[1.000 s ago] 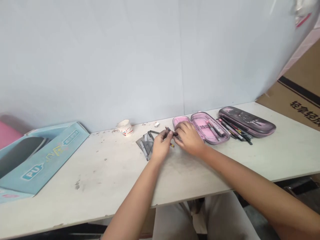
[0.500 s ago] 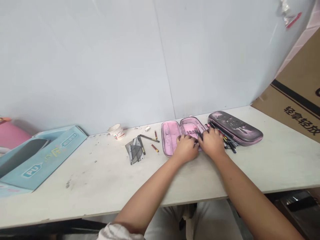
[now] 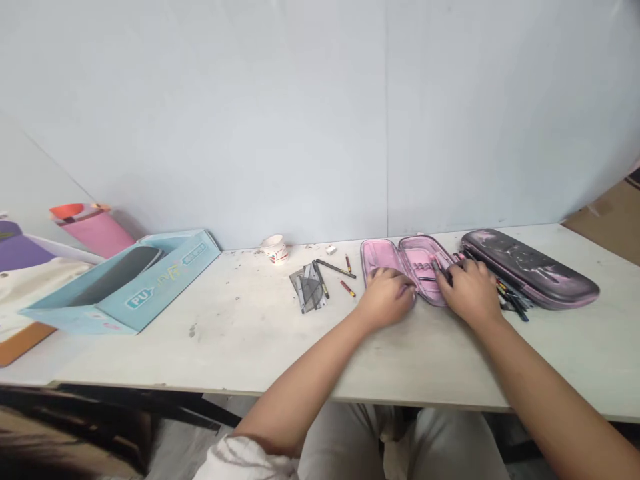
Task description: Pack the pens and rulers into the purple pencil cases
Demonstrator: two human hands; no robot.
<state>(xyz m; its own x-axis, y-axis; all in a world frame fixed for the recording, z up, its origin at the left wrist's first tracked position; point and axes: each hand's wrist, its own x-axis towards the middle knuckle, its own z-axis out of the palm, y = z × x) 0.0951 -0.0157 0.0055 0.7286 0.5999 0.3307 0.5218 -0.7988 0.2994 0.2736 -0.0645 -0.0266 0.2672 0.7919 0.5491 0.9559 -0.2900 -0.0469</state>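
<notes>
A pink-lined pencil case (image 3: 384, 253) lies unfolded on the table. My left hand (image 3: 387, 298) is closed over the near edge of its left half, fingers curled on the lining. Across the right half, a dark pen (image 3: 427, 279) lies by the elastic loops. My right hand (image 3: 471, 288) is closed around dark pens (image 3: 438, 267) that poke out past its thumb over that half; their exact number is hidden. Just right of it, loose pens (image 3: 517, 303) lie beside a closed black-and-pink pencil case (image 3: 535, 267).
Left of the unfolded case are grey transparent rulers (image 3: 309, 291), a black pen (image 3: 336, 269), short red-brown crayons (image 3: 347, 289) and a white eraser (image 3: 331, 250). Behind them stands a paper cup (image 3: 275, 249). A light-blue box (image 3: 170, 283) sits farther left, a cardboard carton (image 3: 613, 217) at right.
The view has swung left, shifting everything rightward. My hands, close together before, are now apart: the left rests on the case's left half, the right stays at its right half with pens.
</notes>
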